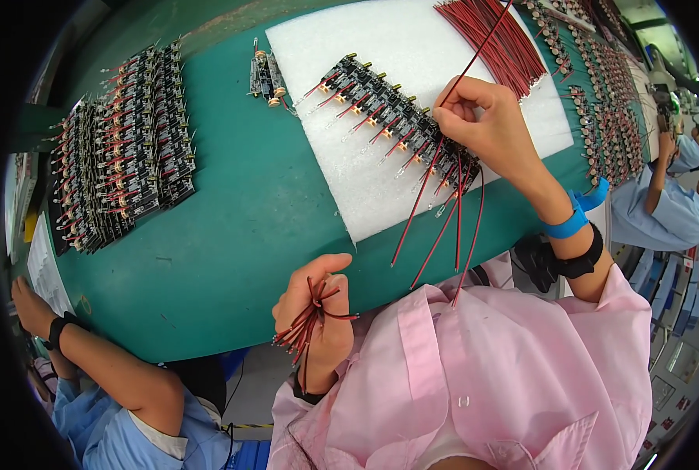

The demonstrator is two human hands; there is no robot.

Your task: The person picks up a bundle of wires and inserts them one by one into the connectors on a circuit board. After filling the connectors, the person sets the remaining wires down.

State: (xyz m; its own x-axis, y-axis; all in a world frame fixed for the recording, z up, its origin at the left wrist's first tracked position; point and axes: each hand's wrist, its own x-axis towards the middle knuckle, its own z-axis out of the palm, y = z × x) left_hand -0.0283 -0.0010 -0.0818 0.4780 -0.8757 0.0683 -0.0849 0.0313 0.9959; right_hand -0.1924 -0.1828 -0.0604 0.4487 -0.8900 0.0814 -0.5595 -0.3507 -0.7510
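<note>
My right hand pinches a thin red-and-black wire over the near right end of a circuit board panel. Red wires and small clear LEDs line the panel's near side. Several longer wires hang from its right end past the edge of the white foam sheet beneath it. Closer to my body, my left hand is closed around a bundle of red-and-black wires, their ends fanning out. This hand is apart from the panel.
Stacked circuit board panels stand on the green mat at left. A small board piece lies beside the foam. Loose wires are piled at the foam's far right, near rows of small parts. A co-worker's arm rests at lower left.
</note>
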